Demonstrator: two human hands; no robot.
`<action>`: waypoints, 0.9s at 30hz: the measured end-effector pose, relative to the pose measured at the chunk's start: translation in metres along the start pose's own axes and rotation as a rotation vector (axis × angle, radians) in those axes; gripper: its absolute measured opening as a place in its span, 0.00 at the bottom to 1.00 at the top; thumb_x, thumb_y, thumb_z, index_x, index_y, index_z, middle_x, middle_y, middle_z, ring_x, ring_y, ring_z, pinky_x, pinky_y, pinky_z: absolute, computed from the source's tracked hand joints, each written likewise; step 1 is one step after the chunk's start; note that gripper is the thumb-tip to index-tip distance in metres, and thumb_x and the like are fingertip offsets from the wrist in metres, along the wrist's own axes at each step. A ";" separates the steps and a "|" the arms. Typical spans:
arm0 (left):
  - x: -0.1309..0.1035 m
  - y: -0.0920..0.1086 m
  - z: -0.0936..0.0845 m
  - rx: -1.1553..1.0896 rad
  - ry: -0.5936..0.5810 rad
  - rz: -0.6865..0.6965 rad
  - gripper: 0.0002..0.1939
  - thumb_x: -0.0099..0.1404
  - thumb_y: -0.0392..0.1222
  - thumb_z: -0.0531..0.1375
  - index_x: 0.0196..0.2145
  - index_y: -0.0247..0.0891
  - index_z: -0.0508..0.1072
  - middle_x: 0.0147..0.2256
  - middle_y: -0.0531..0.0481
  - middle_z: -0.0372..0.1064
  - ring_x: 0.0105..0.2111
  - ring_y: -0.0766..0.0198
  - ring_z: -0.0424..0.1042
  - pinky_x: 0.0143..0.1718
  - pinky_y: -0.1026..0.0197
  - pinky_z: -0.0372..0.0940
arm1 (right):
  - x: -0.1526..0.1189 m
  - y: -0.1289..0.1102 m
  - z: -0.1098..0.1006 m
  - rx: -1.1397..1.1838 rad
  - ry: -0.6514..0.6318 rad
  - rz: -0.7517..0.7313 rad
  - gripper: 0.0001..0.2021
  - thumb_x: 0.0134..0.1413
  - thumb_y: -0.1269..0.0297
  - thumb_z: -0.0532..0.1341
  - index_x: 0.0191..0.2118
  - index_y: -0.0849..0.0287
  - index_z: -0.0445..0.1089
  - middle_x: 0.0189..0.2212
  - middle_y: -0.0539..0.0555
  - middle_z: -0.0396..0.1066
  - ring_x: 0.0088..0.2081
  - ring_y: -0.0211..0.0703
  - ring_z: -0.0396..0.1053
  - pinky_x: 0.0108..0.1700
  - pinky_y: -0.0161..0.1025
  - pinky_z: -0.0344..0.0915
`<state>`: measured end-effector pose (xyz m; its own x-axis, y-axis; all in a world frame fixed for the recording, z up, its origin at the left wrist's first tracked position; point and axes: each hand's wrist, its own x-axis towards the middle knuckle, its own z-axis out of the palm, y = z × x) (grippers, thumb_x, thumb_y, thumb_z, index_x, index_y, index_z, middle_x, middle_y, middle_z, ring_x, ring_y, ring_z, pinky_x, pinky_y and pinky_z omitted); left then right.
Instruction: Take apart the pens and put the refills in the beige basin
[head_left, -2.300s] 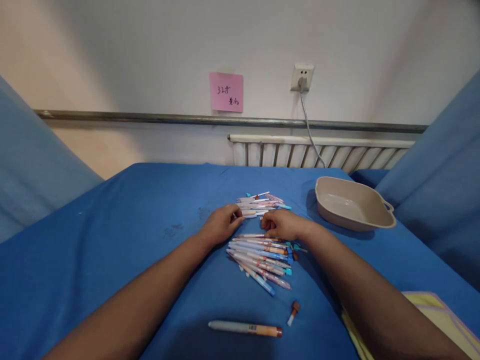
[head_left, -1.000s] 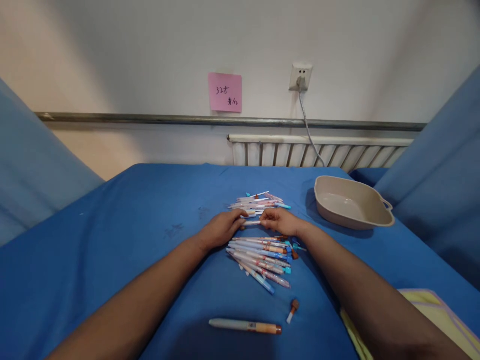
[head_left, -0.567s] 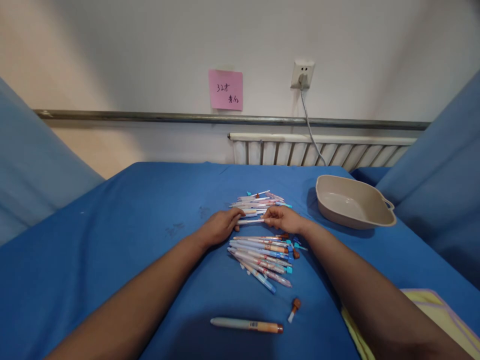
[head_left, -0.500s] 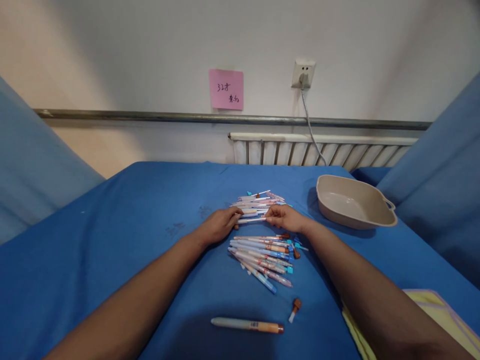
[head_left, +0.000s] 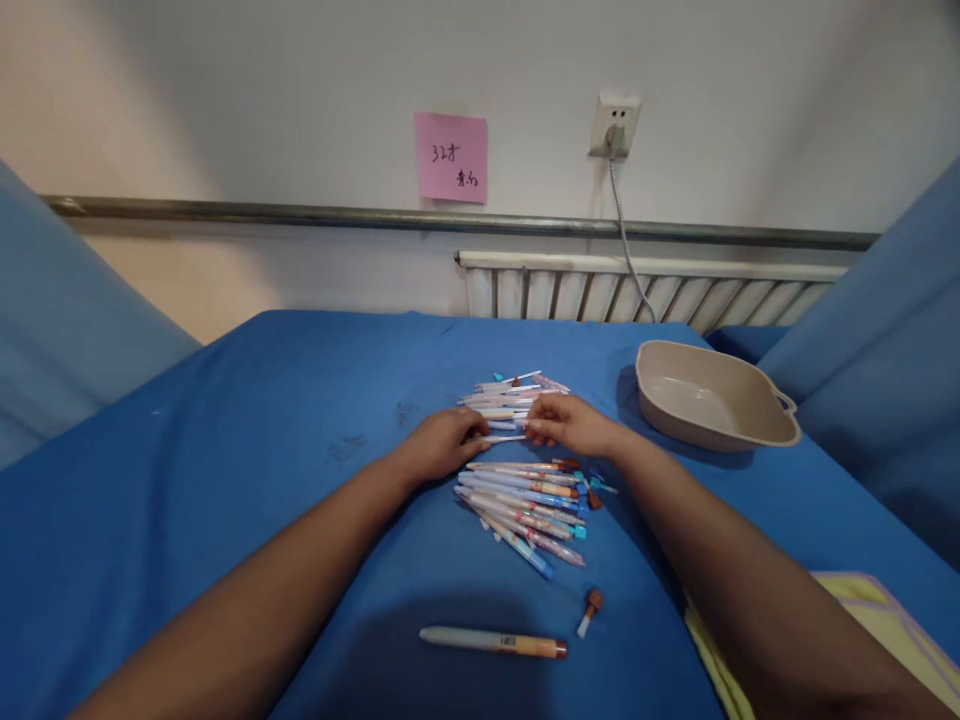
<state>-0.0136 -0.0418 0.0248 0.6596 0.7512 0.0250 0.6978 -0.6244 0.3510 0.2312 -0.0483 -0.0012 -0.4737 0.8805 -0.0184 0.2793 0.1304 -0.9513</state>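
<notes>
Head view: the person's left hand (head_left: pixel 442 445) and right hand (head_left: pixel 574 425) face each other over a blue sheet (head_left: pixel 225 430), a thin white rod (head_left: pixel 504 438) lying level between them. The left thumb and fingers are closed on the rod's left end, with little gap showing. The right fingers are curled inward, their tips meeting the rod's right end in a narrow pinch. The rod lies between two groups of pens: the far pens (head_left: pixel 499 400), just beyond the hands, and the near pens (head_left: pixel 521 495), fanned toward the person. Nearer the person, a single pen (head_left: pixel 493 642) lies crosswise, with a brown piece (head_left: pixel 592 602) near its right end. A beige basin (head_left: pixel 694 431) stands right of the right hand; a yellow cloth (head_left: pixel 870 610) lies partly behind the right forearm.
</notes>
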 end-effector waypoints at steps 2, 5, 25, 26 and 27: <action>0.002 0.006 0.003 0.024 0.007 0.014 0.12 0.61 0.46 0.55 0.38 0.38 0.71 0.35 0.48 0.70 0.34 0.61 0.67 0.34 0.64 0.59 | 0.006 0.000 0.015 0.064 -0.002 -0.044 0.05 0.52 0.64 0.59 0.31 0.58 0.63 0.28 0.50 0.72 0.30 0.36 0.69 0.34 0.35 0.66; 0.000 0.000 -0.005 0.036 -0.044 0.006 0.11 0.61 0.46 0.55 0.36 0.38 0.72 0.33 0.49 0.70 0.32 0.62 0.67 0.33 0.64 0.58 | 0.012 0.005 0.025 -0.008 0.076 -0.049 0.03 0.52 0.67 0.58 0.30 0.58 0.63 0.26 0.49 0.71 0.30 0.36 0.69 0.35 0.35 0.66; 0.010 0.009 0.004 0.115 0.069 -0.003 0.09 0.61 0.44 0.56 0.34 0.38 0.73 0.33 0.49 0.71 0.34 0.61 0.68 0.35 0.63 0.59 | -0.001 -0.001 0.003 -0.803 0.143 -0.180 0.04 0.49 0.68 0.63 0.34 0.58 0.71 0.33 0.53 0.68 0.35 0.39 0.65 0.38 0.34 0.59; 0.011 0.007 0.004 0.137 0.086 -0.013 0.08 0.61 0.44 0.56 0.34 0.38 0.72 0.33 0.49 0.71 0.34 0.61 0.68 0.35 0.63 0.59 | 0.000 -0.001 0.005 -0.837 0.164 -0.176 0.04 0.50 0.67 0.62 0.35 0.58 0.71 0.34 0.53 0.68 0.37 0.40 0.65 0.39 0.34 0.59; 0.012 0.006 0.005 0.158 0.105 -0.021 0.08 0.60 0.44 0.57 0.34 0.39 0.72 0.33 0.49 0.71 0.34 0.61 0.68 0.36 0.62 0.59 | 0.001 -0.002 0.007 -0.865 0.190 -0.169 0.04 0.51 0.67 0.61 0.35 0.58 0.70 0.35 0.54 0.69 0.38 0.41 0.65 0.40 0.35 0.59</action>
<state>-0.0002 -0.0380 0.0226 0.6172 0.7776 0.1199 0.7519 -0.6278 0.2013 0.2247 -0.0510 -0.0013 -0.4412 0.8687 0.2250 0.7855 0.4951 -0.3712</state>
